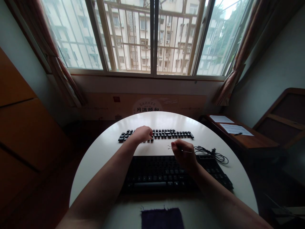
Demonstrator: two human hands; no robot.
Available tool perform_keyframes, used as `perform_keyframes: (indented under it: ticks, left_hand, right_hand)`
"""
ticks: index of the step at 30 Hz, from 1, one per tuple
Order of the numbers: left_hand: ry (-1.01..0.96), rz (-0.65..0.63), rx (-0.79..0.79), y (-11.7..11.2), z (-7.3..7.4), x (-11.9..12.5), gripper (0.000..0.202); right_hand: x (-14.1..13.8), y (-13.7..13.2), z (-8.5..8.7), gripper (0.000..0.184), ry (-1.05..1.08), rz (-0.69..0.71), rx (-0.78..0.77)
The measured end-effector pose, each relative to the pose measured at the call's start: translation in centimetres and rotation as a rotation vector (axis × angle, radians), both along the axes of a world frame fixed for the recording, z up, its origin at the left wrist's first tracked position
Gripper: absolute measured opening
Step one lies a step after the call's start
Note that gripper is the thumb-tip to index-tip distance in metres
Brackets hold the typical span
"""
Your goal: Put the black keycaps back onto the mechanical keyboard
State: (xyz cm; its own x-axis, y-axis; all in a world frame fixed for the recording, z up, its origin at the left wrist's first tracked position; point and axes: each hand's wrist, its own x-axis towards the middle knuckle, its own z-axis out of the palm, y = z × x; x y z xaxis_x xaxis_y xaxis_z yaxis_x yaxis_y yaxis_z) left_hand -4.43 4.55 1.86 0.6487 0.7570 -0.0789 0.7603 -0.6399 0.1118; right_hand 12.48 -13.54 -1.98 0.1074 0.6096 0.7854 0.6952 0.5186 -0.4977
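Observation:
A black keyboard [176, 175] lies on the round white table [95, 159] in front of me. Beyond it, loose black keycaps [171, 134] are laid out in rows. My left hand [142, 134] rests curled over the left part of those rows, fingers closed on a keycap I can barely see. My right hand [184, 154] hovers above the keyboard's far edge, pinching a thin wire keycap puller [171, 147] whose tip points left. The keyboard's black cable [212, 153] lies coiled to the right.
A dark purple cloth [162, 218] lies at the table's near edge. A low wooden desk with papers [234, 128] stands to the right, a wooden cabinet [21, 133] to the left. A barred window [152, 38] and a printed board [146, 106] lie behind the table.

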Motion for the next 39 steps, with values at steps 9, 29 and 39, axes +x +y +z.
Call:
perform_keyframes:
  ticks: [9, 29, 39]
  left_hand:
    - [0.006, -0.045, 0.027, 0.0, -0.4, 0.4, 0.017]
    - [-0.127, 0.003, 0.191, -0.7, 2.4, -0.7, 0.018]
    - [-0.375, -0.009, 0.531, -9.1, 11.4, -2.3, 0.032]
  right_hand:
    - [-0.1, -0.1, 0.2, 0.033, 0.013, 0.010, -0.016]
    - [0.1, 0.0, 0.0, 0.031, 0.008, 0.015, -0.018]
    - [0.0, 0.2, -0.1, 0.032, 0.000, -0.006, -0.032]
